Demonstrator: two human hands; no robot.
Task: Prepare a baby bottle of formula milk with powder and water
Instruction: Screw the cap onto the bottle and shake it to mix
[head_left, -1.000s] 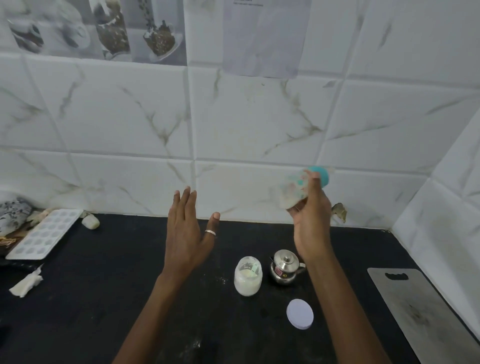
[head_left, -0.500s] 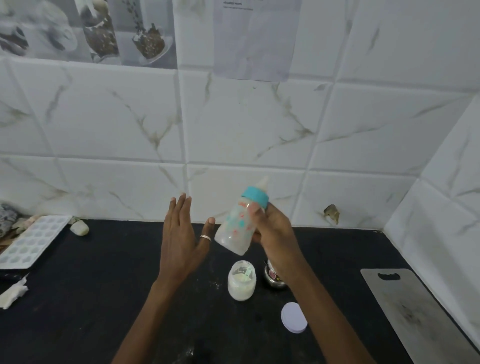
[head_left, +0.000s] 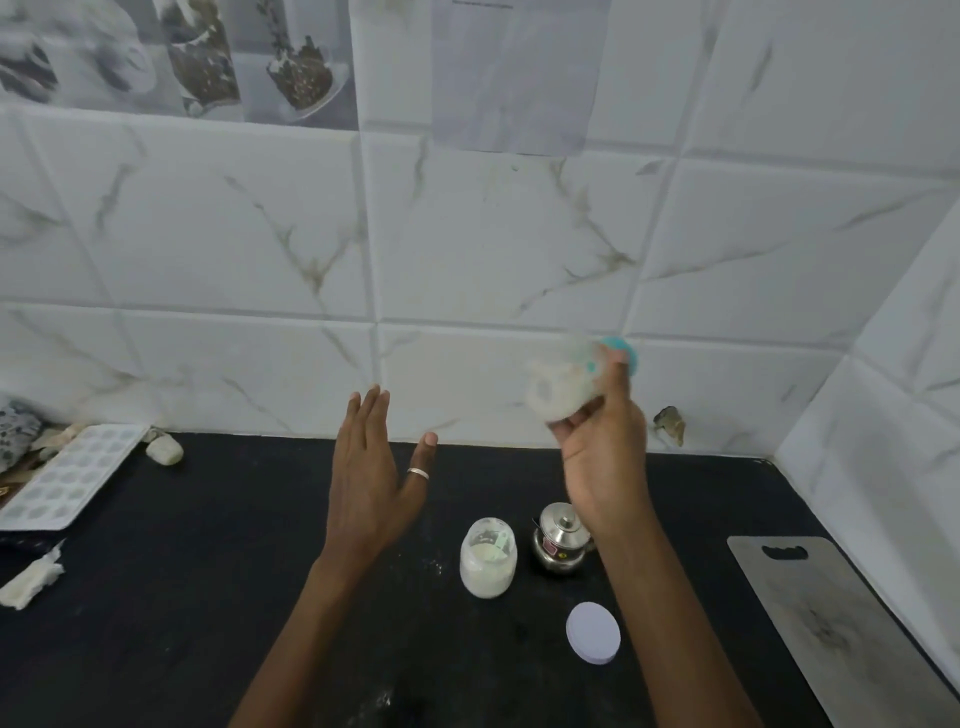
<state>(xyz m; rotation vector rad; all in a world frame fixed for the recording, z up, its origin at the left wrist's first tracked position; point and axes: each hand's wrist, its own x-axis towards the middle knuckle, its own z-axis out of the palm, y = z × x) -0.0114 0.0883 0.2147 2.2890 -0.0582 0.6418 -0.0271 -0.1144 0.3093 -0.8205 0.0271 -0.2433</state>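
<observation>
Bottle (head_left: 563, 387) blurring at center-right of frame, w/ teal cap — right hand (head_left: 597, 447) is gripping it around the body, prob. shaking. Left hand (head_left: 371, 478) is hovering spread, holding nothing. Keeping cap tight & grip firm is helping powder dissolve — no leaks.

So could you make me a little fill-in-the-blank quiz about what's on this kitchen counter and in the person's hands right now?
1. The baby bottle is held in the person's ____ hand.
2. The ring sits on the ____ hand, which is open and holds nothing.
3. The powder jar stands open; its round lid lies on the ____ counter.
4. Right of the jar stands a small ____ pot.

Missing words: right; left; black; metal
</observation>
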